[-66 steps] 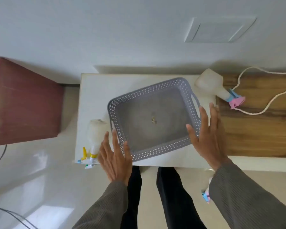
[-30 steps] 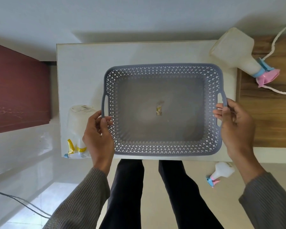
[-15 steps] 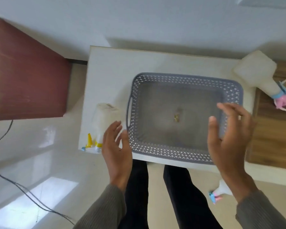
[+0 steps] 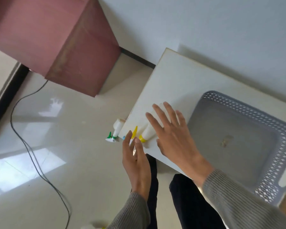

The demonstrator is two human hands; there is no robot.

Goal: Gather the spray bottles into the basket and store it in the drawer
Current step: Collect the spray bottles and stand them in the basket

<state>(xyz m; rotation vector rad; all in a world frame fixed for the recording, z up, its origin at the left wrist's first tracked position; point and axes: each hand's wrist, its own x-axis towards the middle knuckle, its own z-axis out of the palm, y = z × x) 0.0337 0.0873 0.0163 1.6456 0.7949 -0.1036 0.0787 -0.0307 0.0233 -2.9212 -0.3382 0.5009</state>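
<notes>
An empty grey perforated basket (image 4: 271, 124) sits on the white cabinet top (image 4: 172, 83) at the right. A white spray bottle with a yellow trigger (image 4: 145, 132) lies at the cabinet's front left corner. My right hand (image 4: 173, 134) hovers spread over this bottle's body, fingers apart, and hides most of it. My left hand (image 4: 135, 162) is open just below the nozzle, at the cabinet edge. A second white bottle with a green trigger (image 4: 116, 127) lies on the floor beside the cabinet. Neither hand holds anything.
A dark red cabinet (image 4: 56, 38) stands at the upper left against the wall. A black cable (image 4: 28, 146) runs across the glossy floor. Part of another bottle (image 4: 91, 226) shows at the bottom edge. My legs (image 4: 188, 204) stand below the cabinet.
Both hands have let go of the basket's handles and moved left to the yellow-trigger bottle. The view has swung left and tilted, so the basket now lies at the right.
</notes>
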